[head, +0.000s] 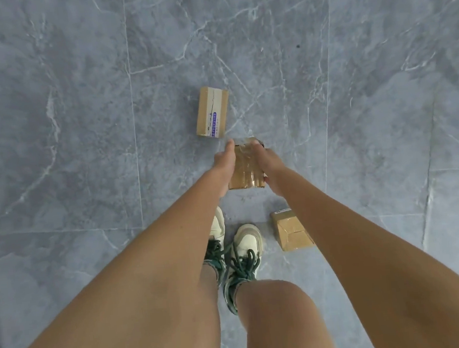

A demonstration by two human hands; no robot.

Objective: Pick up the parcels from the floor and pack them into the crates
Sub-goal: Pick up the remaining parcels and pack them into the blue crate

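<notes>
Both hands, left (223, 161) and right (267, 160), grip the taped parcel (246, 169) between them.

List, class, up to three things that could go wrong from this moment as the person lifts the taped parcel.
1. The taped parcel is glossy, and the left hand and right hand hold only its sides, so it might slip.
2. The small parcel lies beside the shoes: a possible trip.
3. No crate is in view, so the carry could be awkward.
</notes>
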